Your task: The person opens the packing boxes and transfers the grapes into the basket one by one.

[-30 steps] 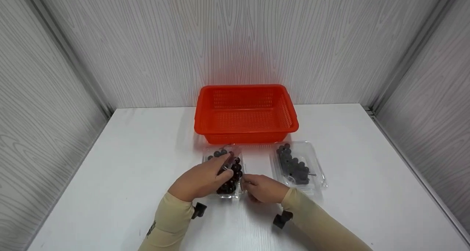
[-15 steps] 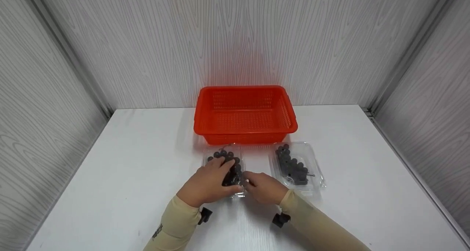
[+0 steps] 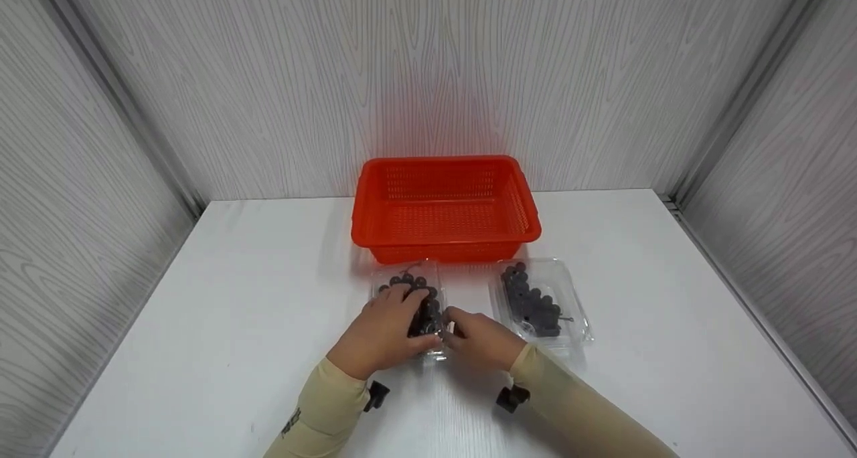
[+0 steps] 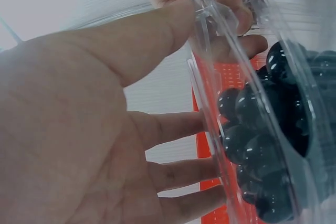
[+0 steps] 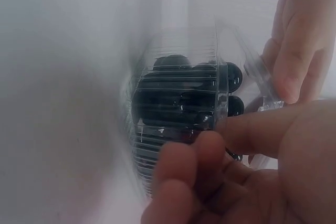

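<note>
A clear plastic clamshell box point(image 3: 432, 266) holding a bunch of dark grapes point(image 3: 408, 281) lies before the basket. My left hand point(image 3: 383, 337) rests over its lid with fingers spread and nearly straight; the left wrist view shows their tips against the lid point(image 4: 242, 59). At the right side, my right hand point(image 3: 483, 342) pinches the box's edge with curled fingers. In the right wrist view the lid leans apart from the tray rim point(image 5: 222, 85), and grapes show in the gap. My left hand hides part of the bunch.
Behind the box stands a red plastic basket point(image 3: 445, 252) with perforated walls. To the right of my right hand lies another clear clamshell box point(image 3: 566, 284) with dark grapes point(image 3: 532, 304). Pale wood-grain panels point(image 3: 428, 63) enclose the white table point(image 3: 268, 277) at back and sides.
My left hand has shifted toward me and right, and its fingers have settled flatter over the lid. My right hand has stayed at the box's right edge.
</note>
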A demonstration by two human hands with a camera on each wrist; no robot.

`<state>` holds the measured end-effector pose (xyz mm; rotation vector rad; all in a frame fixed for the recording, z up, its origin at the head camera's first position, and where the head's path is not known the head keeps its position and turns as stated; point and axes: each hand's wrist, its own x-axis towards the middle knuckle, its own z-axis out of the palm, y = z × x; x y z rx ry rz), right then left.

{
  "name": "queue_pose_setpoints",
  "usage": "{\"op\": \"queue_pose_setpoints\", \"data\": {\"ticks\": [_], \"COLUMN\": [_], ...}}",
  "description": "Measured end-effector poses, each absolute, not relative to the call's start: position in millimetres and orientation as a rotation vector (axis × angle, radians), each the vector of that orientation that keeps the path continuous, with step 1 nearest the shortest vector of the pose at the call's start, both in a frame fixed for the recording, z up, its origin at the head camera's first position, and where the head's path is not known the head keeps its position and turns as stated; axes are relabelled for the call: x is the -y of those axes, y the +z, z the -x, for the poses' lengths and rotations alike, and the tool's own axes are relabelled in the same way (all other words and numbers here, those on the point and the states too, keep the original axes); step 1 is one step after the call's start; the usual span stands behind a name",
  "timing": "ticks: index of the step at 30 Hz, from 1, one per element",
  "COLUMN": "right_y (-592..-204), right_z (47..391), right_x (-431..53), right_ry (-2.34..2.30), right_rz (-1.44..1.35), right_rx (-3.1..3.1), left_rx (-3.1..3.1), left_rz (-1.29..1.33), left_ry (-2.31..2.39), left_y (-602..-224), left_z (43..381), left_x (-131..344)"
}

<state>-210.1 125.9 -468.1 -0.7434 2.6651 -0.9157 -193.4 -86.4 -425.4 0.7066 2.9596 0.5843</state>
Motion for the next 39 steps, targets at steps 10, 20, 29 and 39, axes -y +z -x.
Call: {"op": "queue_pose_setpoints", "data": {"ticks": [10,20,29,39], "right_y": [-467.4,-468.8,-469.7,-468.2], "right_z": [210.3,211.5,211.3,210.7], "right_x": [-126.2,-126.8,-126.6,-126.8], "right_ry": [-0.960,-0.978,-0.990,-0.995], "right_rz": [0.720,0.695,0.659,0.678], "right_rx": [-2.623,-2.604,-2.591,-2.577], "left_rx": [-2.969,-2.981,-3.006,-3.009], "left_rz": [-0.759,-0.769,-0.706,-0.904], "left_ry": [0.561,0.568,0.686,0.710], "left_y": [-424.2,-423.5,-424.1,-423.6], "left_z": [195.8,195.8,194.7,197.0], "left_x": [84.2,83.2,83.2,87.8]}}
